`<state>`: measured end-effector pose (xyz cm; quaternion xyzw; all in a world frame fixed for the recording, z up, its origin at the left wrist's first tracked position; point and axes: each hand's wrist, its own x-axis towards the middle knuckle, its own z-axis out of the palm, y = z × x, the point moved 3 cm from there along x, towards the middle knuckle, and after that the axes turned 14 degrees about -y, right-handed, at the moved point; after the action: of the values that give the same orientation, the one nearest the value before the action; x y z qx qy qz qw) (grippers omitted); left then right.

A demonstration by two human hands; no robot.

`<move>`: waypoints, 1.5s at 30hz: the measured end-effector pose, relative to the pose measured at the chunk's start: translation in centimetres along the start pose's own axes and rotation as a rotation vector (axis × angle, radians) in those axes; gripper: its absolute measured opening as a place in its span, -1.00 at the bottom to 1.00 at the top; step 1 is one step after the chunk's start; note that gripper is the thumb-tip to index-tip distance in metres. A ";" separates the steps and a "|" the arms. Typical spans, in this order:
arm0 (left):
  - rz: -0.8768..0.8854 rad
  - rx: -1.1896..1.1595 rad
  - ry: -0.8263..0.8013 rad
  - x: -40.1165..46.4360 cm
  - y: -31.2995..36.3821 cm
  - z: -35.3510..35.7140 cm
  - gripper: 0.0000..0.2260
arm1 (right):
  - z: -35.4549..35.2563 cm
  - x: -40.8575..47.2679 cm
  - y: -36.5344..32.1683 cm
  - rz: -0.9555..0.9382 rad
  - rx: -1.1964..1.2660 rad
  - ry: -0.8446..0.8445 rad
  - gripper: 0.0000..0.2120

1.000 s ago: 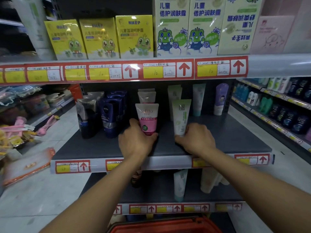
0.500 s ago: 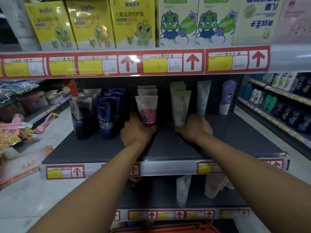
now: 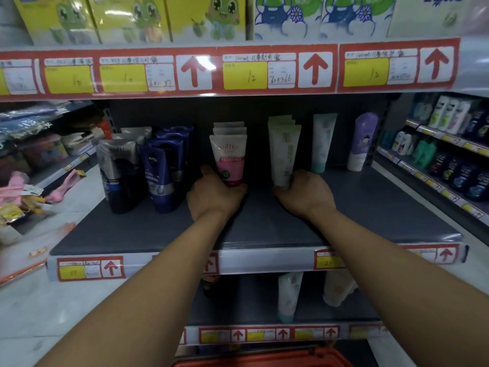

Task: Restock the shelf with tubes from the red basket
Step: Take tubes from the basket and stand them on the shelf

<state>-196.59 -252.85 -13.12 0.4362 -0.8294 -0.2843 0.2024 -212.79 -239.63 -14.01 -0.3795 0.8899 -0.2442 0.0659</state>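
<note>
Frame centre, on the shelf point(image 3: 264, 229): pink tube point(image 3: 229, 160) is gripped at its base by left hand point(image 3: 215, 194); green tube point(image 3: 284, 154) is gripped likewise by right hand point(image 3: 304, 193). Both tubes upright.

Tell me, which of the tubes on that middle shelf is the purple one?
It is the purple tube at the far right of the row, standing alone beside the pale teal tube. The others are black, dark blue, pink and white, or pale green.

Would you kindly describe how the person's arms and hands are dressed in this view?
Both forearms are bare up to the frame's edge, with no sleeves in view. The left hand and right hand wear no gloves, and no watch, bracelet or ring is visible.
</note>
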 end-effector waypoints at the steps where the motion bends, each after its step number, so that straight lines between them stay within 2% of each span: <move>1: -0.005 -0.002 -0.006 0.0 0.0 0.0 -0.35 | 0.0 0.0 0.0 -0.002 -0.006 0.004 -0.64; 16: 0.011 -0.002 -0.007 0.3 -0.3 0.0 -0.45 | 0.3 0.5 0.5 -0.018 -0.016 -0.004 -0.67; 33: 0.042 0.017 -0.004 0.8 -0.6 0.1 -0.40 | 0.4 0.7 0.6 -0.023 -0.045 0.004 -0.62; 45: 0.027 0.040 -0.036 1.5 -1.2 0.7 -0.34 | 0.5 1.3 1.1 -0.006 0.014 -0.053 -0.61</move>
<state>-197.08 -254.46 -14.25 0.4237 -0.8443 -0.2726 0.1823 -214.25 -240.08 -14.95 -0.3879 0.8851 -0.2405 0.0913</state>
